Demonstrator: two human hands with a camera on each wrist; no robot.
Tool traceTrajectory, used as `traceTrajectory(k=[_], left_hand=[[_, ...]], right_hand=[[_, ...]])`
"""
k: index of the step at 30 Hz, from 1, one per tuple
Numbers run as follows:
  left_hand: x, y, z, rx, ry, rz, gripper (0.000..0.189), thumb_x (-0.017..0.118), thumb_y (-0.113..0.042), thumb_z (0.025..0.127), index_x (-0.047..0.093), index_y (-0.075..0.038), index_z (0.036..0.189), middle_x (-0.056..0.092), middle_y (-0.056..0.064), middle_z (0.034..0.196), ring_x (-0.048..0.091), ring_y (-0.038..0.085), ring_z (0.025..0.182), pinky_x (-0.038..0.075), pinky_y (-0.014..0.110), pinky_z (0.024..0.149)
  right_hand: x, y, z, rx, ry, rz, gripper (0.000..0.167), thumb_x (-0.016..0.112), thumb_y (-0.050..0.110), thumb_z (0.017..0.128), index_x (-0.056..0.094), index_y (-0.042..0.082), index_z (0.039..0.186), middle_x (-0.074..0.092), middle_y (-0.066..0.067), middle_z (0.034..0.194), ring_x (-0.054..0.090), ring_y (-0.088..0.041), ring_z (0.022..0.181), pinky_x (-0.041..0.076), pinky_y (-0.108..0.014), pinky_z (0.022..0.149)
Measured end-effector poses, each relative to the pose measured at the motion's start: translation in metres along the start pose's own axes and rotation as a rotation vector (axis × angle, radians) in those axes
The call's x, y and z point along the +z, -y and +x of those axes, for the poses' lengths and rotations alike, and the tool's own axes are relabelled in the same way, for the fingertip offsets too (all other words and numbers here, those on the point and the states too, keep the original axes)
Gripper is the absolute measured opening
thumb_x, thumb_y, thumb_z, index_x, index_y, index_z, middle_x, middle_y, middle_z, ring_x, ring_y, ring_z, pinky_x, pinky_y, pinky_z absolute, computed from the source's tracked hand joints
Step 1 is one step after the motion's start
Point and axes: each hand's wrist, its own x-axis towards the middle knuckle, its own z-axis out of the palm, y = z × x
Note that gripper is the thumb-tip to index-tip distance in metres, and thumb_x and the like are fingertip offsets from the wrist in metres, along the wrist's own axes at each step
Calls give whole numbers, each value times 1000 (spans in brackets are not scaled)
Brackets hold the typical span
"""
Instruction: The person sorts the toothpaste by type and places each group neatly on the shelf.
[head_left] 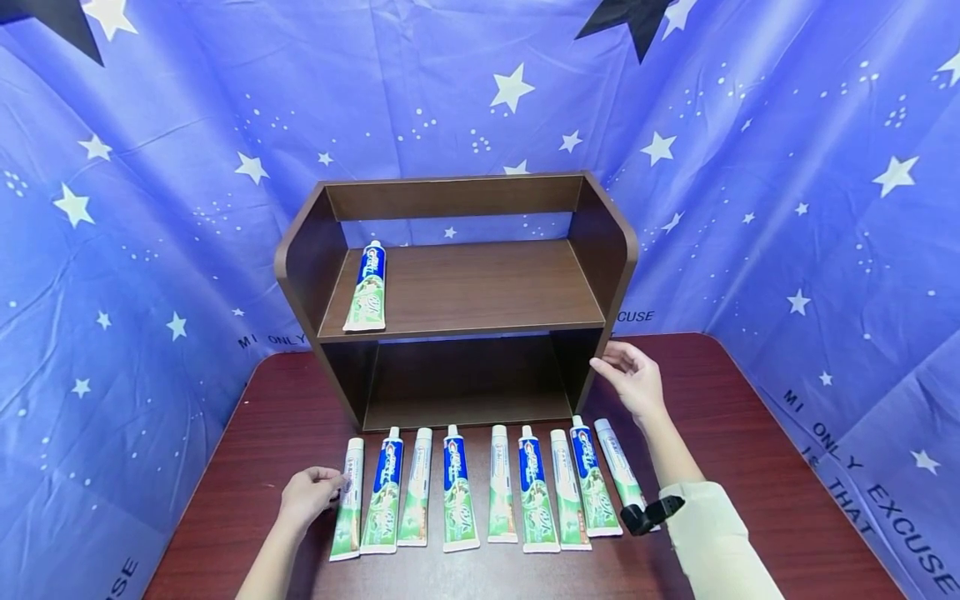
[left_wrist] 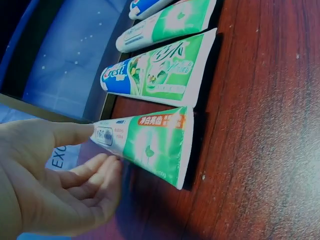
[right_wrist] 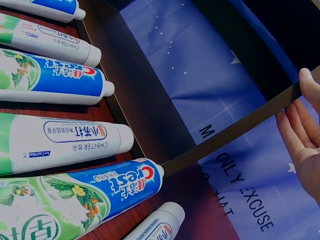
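A row of toothpaste tubes lies on the table, white-and-green ones alternating with blue-and-green Crest ones. At its left end my left hand [head_left: 309, 493] pinches the edge of a white-and-green toothpaste tube [head_left: 348, 508]. In the left wrist view the tip of one digit covers that tube's cap end, and curled fingers [left_wrist: 107, 172] sit at its lower edge. My right hand [head_left: 633, 379] grips the right side panel of a dark brown two-tier shelf [head_left: 480, 287], thumb at the front edge, fingers outside. One Crest tube [head_left: 367, 287] lies on the upper tier's left end.
The right-end tube [head_left: 617, 458] lies partly under a black wrist strap [head_left: 651, 515]. A neighbouring Crest tube [left_wrist: 150, 75] lies close to the one at my left hand. Behind the shelf and at both sides hangs a blue star-patterned curtain [head_left: 450, 92]. The table [head_left: 720, 417] is reddish-brown.
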Motion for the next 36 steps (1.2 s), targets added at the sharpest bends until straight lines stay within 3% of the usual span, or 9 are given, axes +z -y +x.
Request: traceTrajectory(k=[3, 7, 16, 22, 29, 36], left_hand=[[0, 2, 0, -44, 47, -17, 26, 65, -15, 84, 61, 9, 93, 63, 12, 79, 61, 14, 73, 58, 31, 67], [1, 4, 0, -73, 62, 4, 22, 69, -15, 81, 63, 5, 87, 60, 5, 74, 58, 12, 70, 56, 28, 63], [3, 6, 2, -36, 12, 112, 26, 76, -18, 75, 63, 3, 84, 61, 9, 76, 57, 14, 66, 48, 23, 56], [4, 8, 1, -25, 19, 95, 30, 78, -17, 73, 61, 5, 86, 61, 11, 77, 57, 14, 64, 49, 24, 56], [5, 11, 2, -24, 15, 140, 34, 79, -23, 73, 61, 3, 87, 60, 10, 76, 55, 18, 70, 43, 25, 57], [6, 14, 2, -16, 8, 147, 37, 80, -25, 72, 60, 3, 89, 65, 8, 76, 57, 20, 76, 42, 25, 60]], right_hand=[[-1, -1, 0, 8, -3, -8, 32, 70, -4, 82, 59, -13, 110, 64, 26, 83, 61, 9, 80, 48, -5, 80], [-1, -1, 0, 20, -9, -11, 33, 70, -3, 82, 59, -13, 111, 64, 26, 83, 61, 9, 80, 48, -5, 81], [0, -2, 2, 27, -6, 2, 32, 70, -4, 82, 59, -12, 110, 65, 26, 82, 62, 9, 80, 49, -5, 79], [-1, -4, 1, 14, 7, 16, 31, 71, -3, 81, 60, -12, 108, 65, 26, 82, 62, 8, 80, 49, -6, 79], [-6, -5, 2, 4, 58, 37, 26, 70, -5, 81, 62, 0, 105, 65, 24, 86, 62, 7, 82, 49, -6, 78], [-10, -20, 8, -9, 93, 43, 28, 69, -7, 81, 61, 3, 106, 65, 23, 88, 61, 6, 84, 49, -6, 78]])
